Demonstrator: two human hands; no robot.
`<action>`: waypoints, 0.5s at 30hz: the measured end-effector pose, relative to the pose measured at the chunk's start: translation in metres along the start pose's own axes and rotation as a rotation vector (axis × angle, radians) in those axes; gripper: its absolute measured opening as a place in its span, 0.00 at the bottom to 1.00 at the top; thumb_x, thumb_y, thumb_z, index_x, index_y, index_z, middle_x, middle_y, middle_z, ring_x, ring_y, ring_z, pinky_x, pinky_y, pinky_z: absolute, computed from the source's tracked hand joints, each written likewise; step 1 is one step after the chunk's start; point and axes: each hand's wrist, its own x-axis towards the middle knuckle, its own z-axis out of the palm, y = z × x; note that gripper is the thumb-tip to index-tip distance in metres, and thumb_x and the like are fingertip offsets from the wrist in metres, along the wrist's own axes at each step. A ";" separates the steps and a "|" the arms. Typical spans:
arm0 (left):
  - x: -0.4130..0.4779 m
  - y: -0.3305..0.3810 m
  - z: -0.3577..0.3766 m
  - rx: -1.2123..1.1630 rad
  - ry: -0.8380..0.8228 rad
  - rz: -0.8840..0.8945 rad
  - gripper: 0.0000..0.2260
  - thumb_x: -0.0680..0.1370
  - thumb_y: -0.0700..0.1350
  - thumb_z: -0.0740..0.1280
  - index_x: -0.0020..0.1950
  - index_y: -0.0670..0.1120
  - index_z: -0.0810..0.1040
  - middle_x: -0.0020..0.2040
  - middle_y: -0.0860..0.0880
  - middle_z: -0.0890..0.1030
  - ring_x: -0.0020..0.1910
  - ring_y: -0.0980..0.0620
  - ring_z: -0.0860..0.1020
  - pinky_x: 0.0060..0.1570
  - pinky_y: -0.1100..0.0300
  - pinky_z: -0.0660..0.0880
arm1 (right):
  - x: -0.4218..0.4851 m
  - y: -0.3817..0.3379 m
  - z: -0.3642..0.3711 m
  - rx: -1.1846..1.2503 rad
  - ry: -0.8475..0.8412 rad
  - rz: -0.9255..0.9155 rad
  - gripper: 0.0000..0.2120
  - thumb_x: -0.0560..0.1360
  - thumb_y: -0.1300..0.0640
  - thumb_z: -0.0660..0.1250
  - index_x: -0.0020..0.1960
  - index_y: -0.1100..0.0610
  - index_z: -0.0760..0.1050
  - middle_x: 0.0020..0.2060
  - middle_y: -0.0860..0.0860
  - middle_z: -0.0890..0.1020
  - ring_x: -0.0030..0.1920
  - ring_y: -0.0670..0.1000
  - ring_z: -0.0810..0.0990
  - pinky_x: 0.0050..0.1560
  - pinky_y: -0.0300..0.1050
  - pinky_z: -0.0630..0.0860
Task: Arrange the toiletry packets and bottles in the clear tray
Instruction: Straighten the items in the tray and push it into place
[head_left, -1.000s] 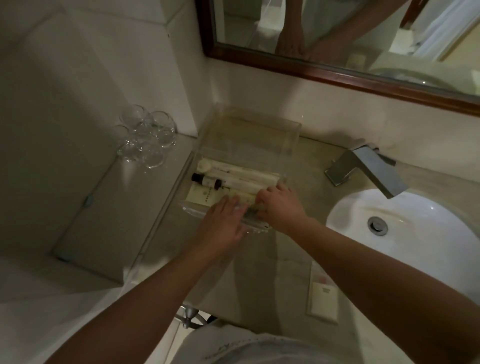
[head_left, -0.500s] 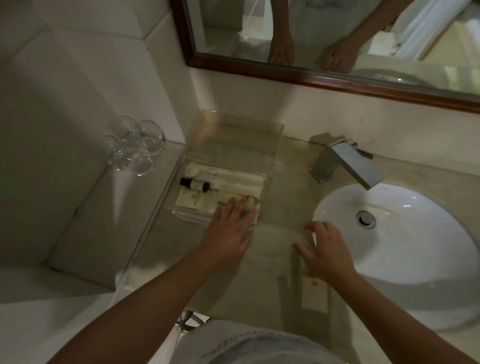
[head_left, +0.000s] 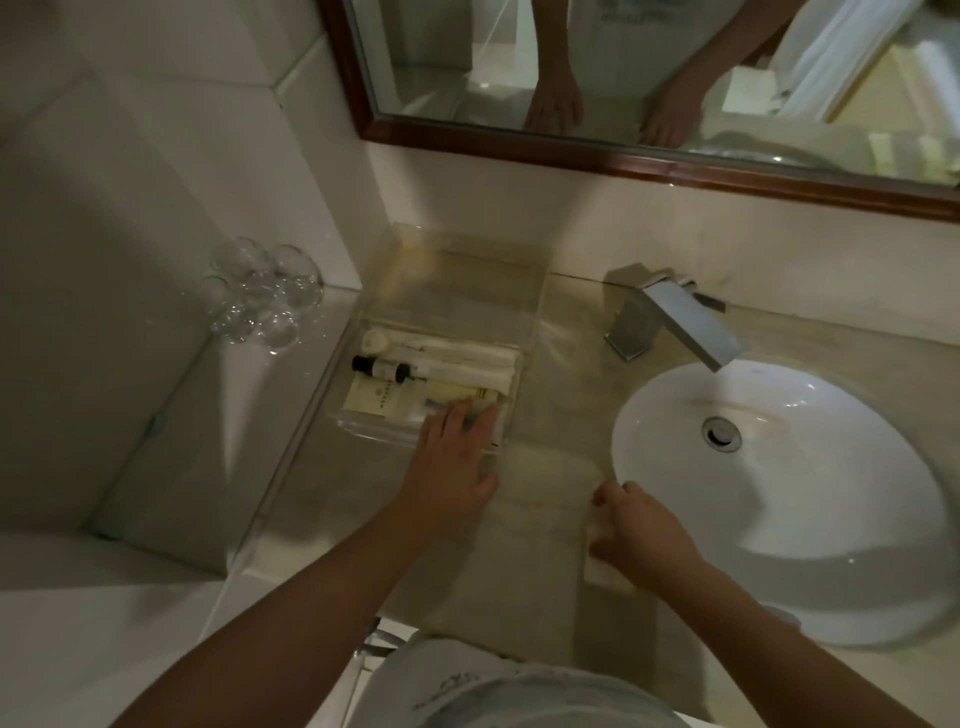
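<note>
The clear tray (head_left: 457, 280) was seen standing on the counter (head_left: 540, 597) against the back wall, between a cluster of drinking glasses (head_left: 265, 296) and the faucet (head_left: 675, 322). Its near half was filled: white tubes (head_left: 467, 358) were laid lengthwise, two dark-capped bottles (head_left: 376, 366) were lying just in front of them, and a cream packet (head_left: 379, 402) was set flat at the near left corner. The left hand (head_left: 452, 462) was held spread and flat, its straight fingers reaching over the tray's near rim at the right corner and resting on the contents there. The right hand (head_left: 639, 530) was placed low on the counter, apart from the tray and just beside the white basin (head_left: 805, 519), its fingers and thumb curled around a pale packet (head_left: 605, 571). Whether that packet had been lifted off the counter could not be told through the blur.
</note>
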 end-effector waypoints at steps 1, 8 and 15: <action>-0.003 0.001 -0.002 -0.046 0.064 -0.017 0.34 0.72 0.55 0.64 0.76 0.52 0.56 0.73 0.43 0.63 0.72 0.42 0.59 0.72 0.46 0.58 | 0.002 -0.004 -0.005 0.093 -0.025 -0.007 0.25 0.70 0.54 0.72 0.64 0.49 0.68 0.57 0.52 0.76 0.53 0.53 0.77 0.51 0.46 0.74; -0.014 -0.004 -0.036 -0.827 0.095 -0.250 0.13 0.70 0.59 0.68 0.54 0.63 0.75 0.53 0.58 0.79 0.50 0.62 0.77 0.39 0.70 0.76 | 0.024 -0.083 -0.050 0.363 -0.003 -0.237 0.28 0.73 0.56 0.71 0.69 0.47 0.65 0.45 0.41 0.76 0.41 0.41 0.77 0.36 0.31 0.71; -0.011 -0.050 -0.055 -0.934 0.220 -0.503 0.05 0.70 0.44 0.73 0.38 0.48 0.78 0.34 0.51 0.80 0.33 0.56 0.76 0.32 0.63 0.72 | 0.079 -0.168 -0.061 0.479 0.020 -0.354 0.26 0.71 0.55 0.74 0.65 0.46 0.67 0.39 0.44 0.77 0.36 0.41 0.76 0.35 0.32 0.69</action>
